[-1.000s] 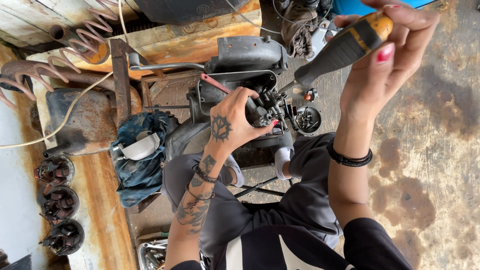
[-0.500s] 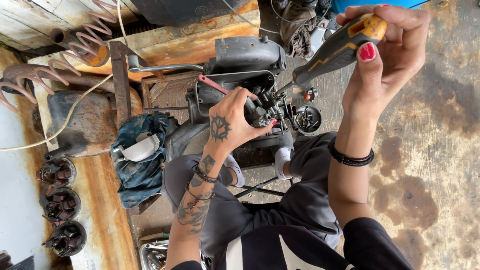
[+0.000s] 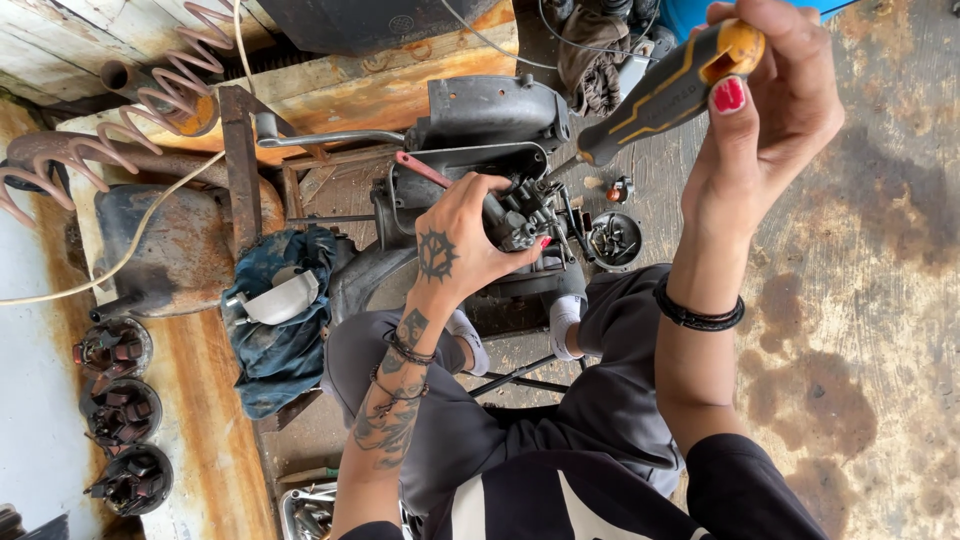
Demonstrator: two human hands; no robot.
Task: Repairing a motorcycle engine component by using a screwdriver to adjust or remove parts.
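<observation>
Hands apart, each clamped on its own thing. Left hand [image 3: 455,250] wrapped round a small dark carburettor [image 3: 518,222], pressed against the grey engine casing [image 3: 490,115], thumb and fingers holding it steady. Right hand [image 3: 770,105] raised well above, closed on the black-and-yellow handle of a screwdriver [image 3: 668,90], shaft angled down so that the tip meets the carburettor near its top edge. Tip itself too small to tell whether seated in a screw head.

Judged step: driving or loosening a screw on the carburettor body, with the left hand as the brace. Next move probably calls for keeping the shaft in line with the screw, firm downward pressure while twisting, and no slackening of the left grip, lest the blade slip off toward the fingers.

Round about: a small black dish of loose parts [image 3: 615,238] just beside the carburettor, a blue rag [image 3: 285,330] to the left on the rusty worktop [image 3: 205,440], three copper-wound coils [image 3: 115,415] at its edge, stained concrete floor [image 3: 880,330] under the legs.
</observation>
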